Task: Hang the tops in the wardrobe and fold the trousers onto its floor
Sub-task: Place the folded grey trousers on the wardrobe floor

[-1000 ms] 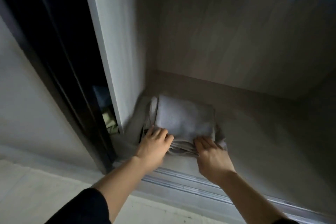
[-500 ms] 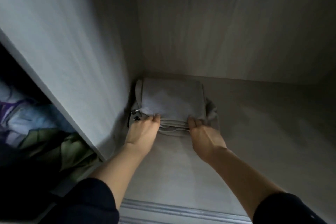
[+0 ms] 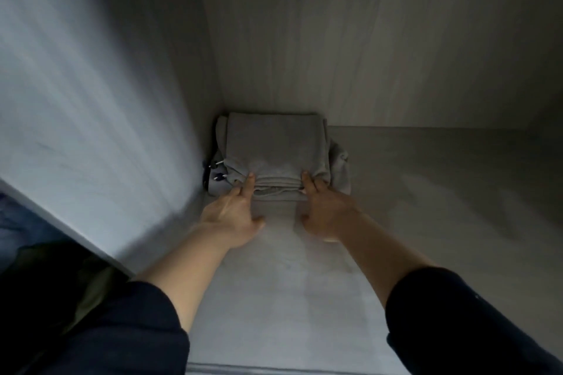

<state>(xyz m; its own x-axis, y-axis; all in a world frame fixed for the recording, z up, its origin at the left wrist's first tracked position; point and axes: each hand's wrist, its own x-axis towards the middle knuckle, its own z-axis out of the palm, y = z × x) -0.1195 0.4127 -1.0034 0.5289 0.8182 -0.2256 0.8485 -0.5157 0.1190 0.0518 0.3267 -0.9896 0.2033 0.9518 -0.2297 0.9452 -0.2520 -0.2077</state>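
The folded grey trousers lie in the back left corner of the wardrobe floor. They seem soft and light and may slump, so it is better to take them under both front corners. The left hand and right hand touch there with straight fingers, gripping nothing.

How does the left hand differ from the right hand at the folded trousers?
The left hand is brightly lit; the right hand lies in shadow. The left hand touches the folded trousers near the drawstring toggles, the right hand at the opposite corner. Both press straight fingers against the front edge.
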